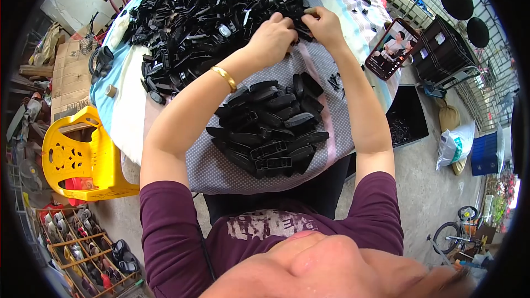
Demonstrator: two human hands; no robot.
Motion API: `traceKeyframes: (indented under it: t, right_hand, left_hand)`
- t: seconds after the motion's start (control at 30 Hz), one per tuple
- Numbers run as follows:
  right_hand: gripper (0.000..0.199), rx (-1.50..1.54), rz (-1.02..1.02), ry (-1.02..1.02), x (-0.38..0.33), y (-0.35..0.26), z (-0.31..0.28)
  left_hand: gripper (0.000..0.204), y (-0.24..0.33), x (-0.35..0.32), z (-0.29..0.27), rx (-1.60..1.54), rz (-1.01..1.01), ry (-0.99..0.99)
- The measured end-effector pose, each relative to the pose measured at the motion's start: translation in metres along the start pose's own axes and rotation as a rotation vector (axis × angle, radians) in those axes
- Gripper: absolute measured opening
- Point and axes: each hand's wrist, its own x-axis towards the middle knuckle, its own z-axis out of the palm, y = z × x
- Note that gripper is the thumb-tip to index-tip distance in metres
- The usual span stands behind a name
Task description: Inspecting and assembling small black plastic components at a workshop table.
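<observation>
A large heap of black plastic parts (210,22) covers the far side of the cloth-covered table (210,174). At the heap's near right edge my left hand (273,40), with a gold bangle (224,79) on its wrist, curls its fingers inward. What those fingers hold is hidden from view. Just to its right, my right hand (324,26) pinches a black plastic part (305,34) between thumb and fingers. Closer to my body lies a smaller group of long, curved black plastic parts (270,127), laid roughly in rows.
A phone (393,48) playing a video stands at the table's right. Below it on the floor is a black bin (408,113) with small dark pieces. A yellow plastic chair (91,157) is at the left, near a wooden shoe rack (83,248). A white sack (456,144) sits right.
</observation>
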Motion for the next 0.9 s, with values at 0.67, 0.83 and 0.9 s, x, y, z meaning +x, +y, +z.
traceKeyframes:
  t: [0.67,0.83,0.9]
  right_hand:
    - [0.02,0.746,0.211,-0.4,-0.027,-0.038,0.024]
    - [0.023,0.875,0.333,-0.378,-0.025,-0.038,0.02]
    - [0.024,0.866,0.345,-0.382,-0.024,-0.036,0.017]
  left_hand:
    - [0.025,-0.017,-0.051,-0.039,-1.248,-0.434,0.352]
    - [0.022,-0.015,-0.052,-0.042,-1.041,-0.408,0.342]
    - [0.024,-0.015,-0.05,-0.049,-0.871,-0.347,0.288]
